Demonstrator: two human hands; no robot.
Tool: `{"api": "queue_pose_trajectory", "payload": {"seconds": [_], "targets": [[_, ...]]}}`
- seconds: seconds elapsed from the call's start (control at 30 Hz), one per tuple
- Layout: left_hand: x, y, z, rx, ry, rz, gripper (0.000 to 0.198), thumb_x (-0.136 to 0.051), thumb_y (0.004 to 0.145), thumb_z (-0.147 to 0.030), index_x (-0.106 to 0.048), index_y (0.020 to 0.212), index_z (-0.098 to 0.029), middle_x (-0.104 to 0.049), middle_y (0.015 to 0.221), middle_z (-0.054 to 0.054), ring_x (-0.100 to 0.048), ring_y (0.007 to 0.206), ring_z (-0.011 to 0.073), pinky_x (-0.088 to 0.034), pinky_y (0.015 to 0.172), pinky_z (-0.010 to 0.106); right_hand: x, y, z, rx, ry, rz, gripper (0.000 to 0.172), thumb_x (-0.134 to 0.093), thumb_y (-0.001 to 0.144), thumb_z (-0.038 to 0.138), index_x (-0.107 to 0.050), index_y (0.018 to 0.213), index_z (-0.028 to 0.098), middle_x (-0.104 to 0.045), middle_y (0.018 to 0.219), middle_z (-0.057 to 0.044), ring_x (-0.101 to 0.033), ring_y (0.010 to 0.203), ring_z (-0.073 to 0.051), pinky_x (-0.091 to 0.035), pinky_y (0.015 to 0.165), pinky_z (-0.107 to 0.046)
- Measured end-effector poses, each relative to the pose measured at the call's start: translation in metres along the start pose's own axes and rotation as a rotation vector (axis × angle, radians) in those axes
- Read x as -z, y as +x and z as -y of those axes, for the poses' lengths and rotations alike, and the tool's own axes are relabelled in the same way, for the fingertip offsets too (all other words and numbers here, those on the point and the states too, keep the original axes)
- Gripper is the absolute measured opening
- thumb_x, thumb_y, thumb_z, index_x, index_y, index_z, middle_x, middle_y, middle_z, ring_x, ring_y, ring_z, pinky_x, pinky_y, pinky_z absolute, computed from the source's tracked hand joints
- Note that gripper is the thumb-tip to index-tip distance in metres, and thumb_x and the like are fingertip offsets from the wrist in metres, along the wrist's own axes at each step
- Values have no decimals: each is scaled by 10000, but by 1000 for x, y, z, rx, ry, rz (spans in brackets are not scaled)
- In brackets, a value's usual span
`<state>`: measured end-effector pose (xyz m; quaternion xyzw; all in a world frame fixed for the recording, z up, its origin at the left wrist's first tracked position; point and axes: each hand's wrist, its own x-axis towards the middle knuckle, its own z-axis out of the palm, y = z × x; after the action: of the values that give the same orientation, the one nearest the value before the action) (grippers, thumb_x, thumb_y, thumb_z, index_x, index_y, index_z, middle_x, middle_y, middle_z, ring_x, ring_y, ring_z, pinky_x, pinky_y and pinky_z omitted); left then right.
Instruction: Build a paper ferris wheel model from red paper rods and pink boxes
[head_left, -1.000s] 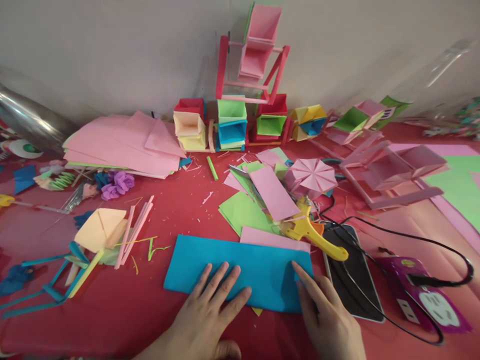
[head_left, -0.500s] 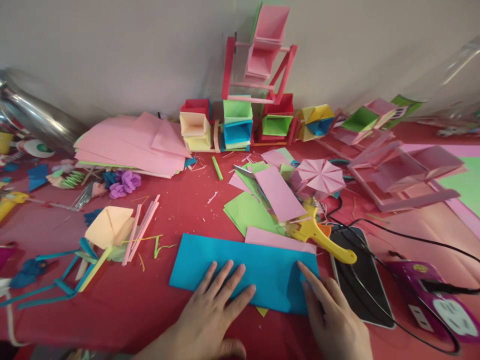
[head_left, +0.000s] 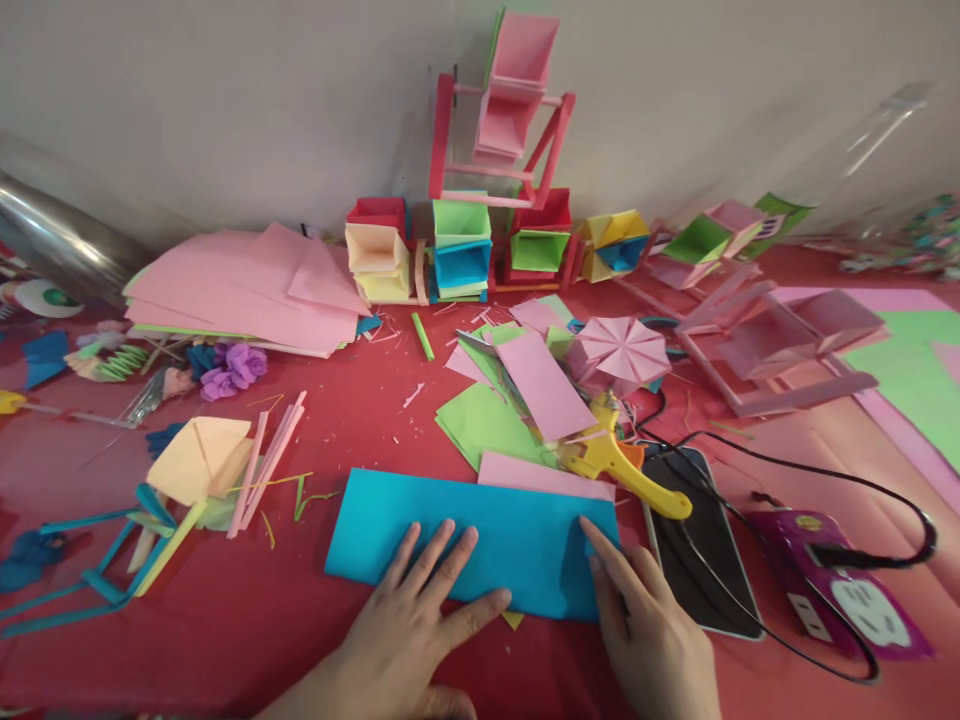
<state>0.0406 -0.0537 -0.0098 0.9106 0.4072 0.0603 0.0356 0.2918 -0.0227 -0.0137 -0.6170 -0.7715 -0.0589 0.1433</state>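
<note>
A folded blue sheet of paper [head_left: 517, 520] lies flat on the red table, longer side to side. My left hand [head_left: 412, 610] rests on its lower left part with fingers spread, the thumb reaching along the near edge. At the right end, my right hand [head_left: 652, 610] presses its outstretched index finger on the paper. Its thumb is at the near right corner and the other fingers are loosely bent. A pink paper strip [head_left: 540, 474] lies just beyond the blue sheet. Under its near edge peeks a small yellow scrap [head_left: 513, 620].
A yellow glue gun [head_left: 622, 470] and a black phone [head_left: 705, 540] with cables lie right, near a purple power socket [head_left: 840, 590]. Paper boxes [head_left: 461, 262] line the wall. Left are stacked pink sheets [head_left: 247, 290] and a blue paper frame [head_left: 97, 580]. Scissors lie under scraps.
The whole view has shifted a little, so things sit further left. My left thumb has stretched slightly outward along the blue paper's near edge. My right hand stays at the right end.
</note>
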Motion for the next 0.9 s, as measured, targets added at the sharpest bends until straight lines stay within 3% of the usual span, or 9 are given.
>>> {"api": "queue_pose_trajectory", "payload": {"seconds": [0.43,0.5,0.57,0.67,0.77,0.83,0.9], "targets": [[-4,-1,-2,19,34,-15,863,-213,702,-788,-143,1422,-317,-229,1470,147,-211,1313,386,-83,1011,548,-4,-1,-2,-12,32,36,371,-325,929,299,-504,1245,221,-577,845,-44,-600,548,-135,-395,341,-218],[-4,-1,-3,26,45,-15,841,-217,717,-776,-140,1421,-324,-221,1473,147,-198,1320,378,-82,1011,549,1,2,0,-19,31,-5,360,-355,919,292,-522,1226,209,-580,872,-68,-609,594,-160,-445,404,-246],[-5,0,-4,36,41,-21,823,-242,727,-765,-144,1419,-331,-216,1476,137,-197,1320,375,-91,1009,551,8,4,4,-7,14,-111,334,-418,892,268,-551,1191,201,-578,1010,-125,-623,782,-231,-512,595,-340],[-6,0,-5,47,20,-33,833,-306,715,-763,-154,1415,-339,-208,1482,125,-218,1307,382,-115,1004,562,18,2,15,253,47,-189,353,-471,841,162,-564,1177,218,-522,1239,-131,-493,1122,-309,-429,870,-462],[-7,-1,-6,55,20,-22,853,-364,711,-747,-156,1418,-319,-186,1489,128,-209,1314,372,-105,1018,556,17,-10,27,651,92,-62,389,-474,836,184,-540,1220,186,-549,1270,-58,-436,1211,-238,-385,959,-380],[-7,-2,-6,46,19,-20,844,-355,726,-738,-149,1422,-306,-176,1491,130,-197,1322,362,-90,1028,545,11,-20,30,721,77,-10,424,-485,850,280,-517,1244,127,-540,1286,-61,-446,1211,-218,-384,974,-347],[-6,-2,-5,31,8,-25,822,-320,742,-736,-138,1422,-312,-176,1492,125,-200,1324,361,-90,1029,543,7,-31,28,690,53,3,474,-496,848,331,-493,1263,101,-512,1311,-72,-452,1214,-215,-390,978,-333]]}}
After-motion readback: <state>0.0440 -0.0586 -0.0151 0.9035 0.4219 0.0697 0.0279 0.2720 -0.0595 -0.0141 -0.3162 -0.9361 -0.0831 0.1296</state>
